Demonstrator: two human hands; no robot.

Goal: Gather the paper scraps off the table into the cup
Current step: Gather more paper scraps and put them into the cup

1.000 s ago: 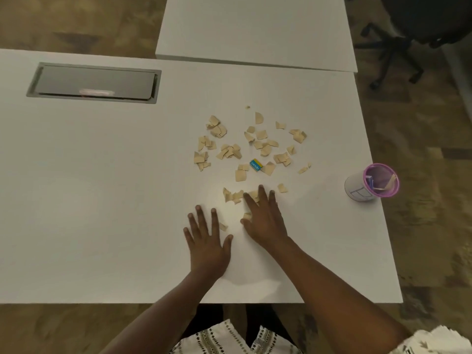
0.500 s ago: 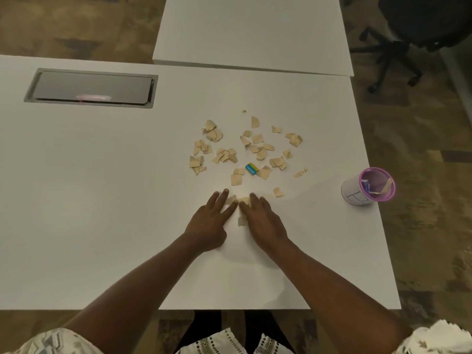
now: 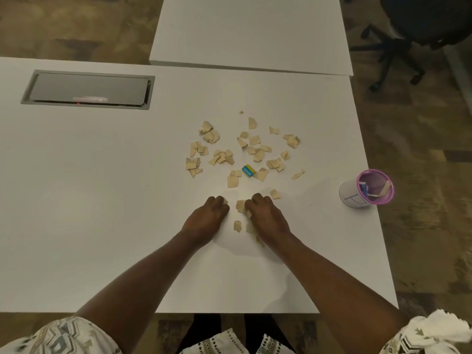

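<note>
Several tan paper scraps (image 3: 255, 152) lie scattered on the white table (image 3: 102, 226), with a small blue and yellow piece (image 3: 248, 170) among them. My left hand (image 3: 205, 218) rests on the table with fingers curled, a scrap showing at its fingertips. My right hand (image 3: 267, 218) is curled over a few scraps (image 3: 241, 205); more scraps (image 3: 237, 226) lie loose between and under the hands. A white cup with a pink rim (image 3: 367, 188) stands near the table's right edge, holding a few scraps.
A grey recessed panel (image 3: 86, 89) sits in the table at the back left. A second white table (image 3: 252, 31) adjoins behind. A black office chair (image 3: 413, 29) stands on the floor at the far right.
Both hands went from flat with spread fingers to curled, drawing the nearest scraps together between them. The left hand moved forward and right to sit beside the right hand.
</note>
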